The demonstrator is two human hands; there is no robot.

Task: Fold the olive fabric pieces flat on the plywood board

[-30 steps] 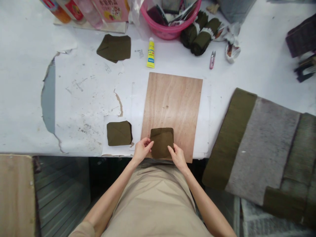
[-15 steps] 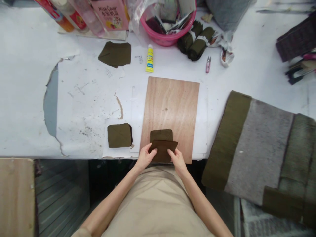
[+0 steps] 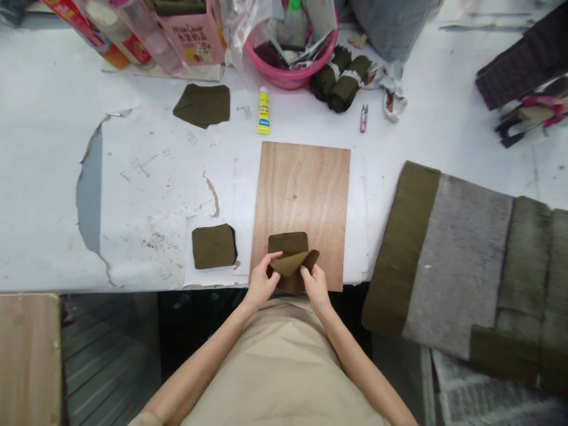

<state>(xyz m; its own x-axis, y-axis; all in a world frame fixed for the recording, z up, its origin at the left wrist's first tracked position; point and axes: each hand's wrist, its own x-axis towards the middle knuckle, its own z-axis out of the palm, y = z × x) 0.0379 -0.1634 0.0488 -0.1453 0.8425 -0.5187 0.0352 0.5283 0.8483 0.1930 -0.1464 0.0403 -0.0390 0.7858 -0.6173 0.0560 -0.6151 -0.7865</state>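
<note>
Read the clock from the middle of the plywood board [image 3: 304,195], twelve pointing away from you. Your work, the loose olive cloth piece [image 3: 290,264], lies at about half past six, near the board's close edge, with a flat olive rectangle [image 3: 288,241] showing just beyond it. Whether those two are separate layers or one, you can't tell from here.

Your right hand [image 3: 316,286] nips the piece's three o'clock side between thumb and fingers. Your left hand [image 3: 261,285] is at its nine o'clock side, forefinger against the raised flap and thumb below with a narrow gap; whether it truly pinches is hidden.

To handle it well, keep your grip light and both hands level, so the cloth lifts evenly without creasing. Mind the flat rectangle's far edge; don't let the loose piece drag it askew.

As for direction, the flap's middle dips towards six and its free corner pokes up towards two. Its raised edge runs roughly nine to three. Curled like this, the whole piece doesn't show its true long axis. The flat rectangle's far edge also runs nine to three, across the board, whose own length runs twelve to six, leaning slightly towards one.
</note>
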